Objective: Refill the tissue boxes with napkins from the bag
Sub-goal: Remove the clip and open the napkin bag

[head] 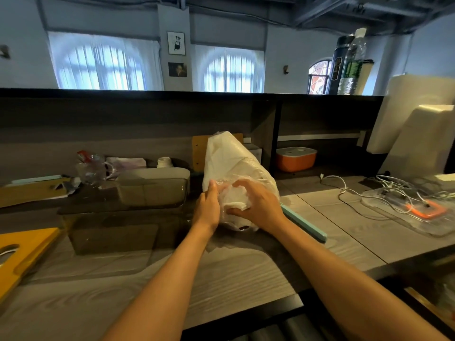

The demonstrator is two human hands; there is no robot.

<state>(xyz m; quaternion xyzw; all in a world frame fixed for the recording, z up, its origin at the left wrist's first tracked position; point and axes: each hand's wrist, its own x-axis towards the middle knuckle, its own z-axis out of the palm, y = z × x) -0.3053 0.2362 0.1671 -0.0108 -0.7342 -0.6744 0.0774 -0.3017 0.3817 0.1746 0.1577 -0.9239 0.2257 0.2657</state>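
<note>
While both forearms reach out over the grey wood-grain counter (221,286), the hands meet at the near end of a clear plastic bag (234,166) stuffed with white napkins (236,203). The left hand (208,205) cups the bag's mouth from the nine o'clock side, fingers curled into the crumpled plastic. The right hand (258,205) comes in from three o'clock, its fingers curled over the opening and closed on the bunched napkins and plastic there; whether it grips paper or only plastic, I cannot tell. The bag lies tilted, its far end rising toward twelve o'clock against the back panel.

At eight o'clock from the hands, a yellow board (22,252) with a cut-out slot sits at the counter's edge. Just beside the bag at nine o'clock, a smoky transparent tissue box (113,232) stands, and behind it at ten o'clock a second one (152,190) with a pale lid. A pale teal strip (305,223) lies at four o'clock, touching the right wrist's side of the bag. At three o'clock, white cables (369,195) tangle over a clear tray with an orange piece (426,210).

Further back at one o'clock, an orange container with a white lid (295,158) sits in a shelf recess. On the ledge above, bottles (349,62) stand before curtained arched windows (103,67).
</note>
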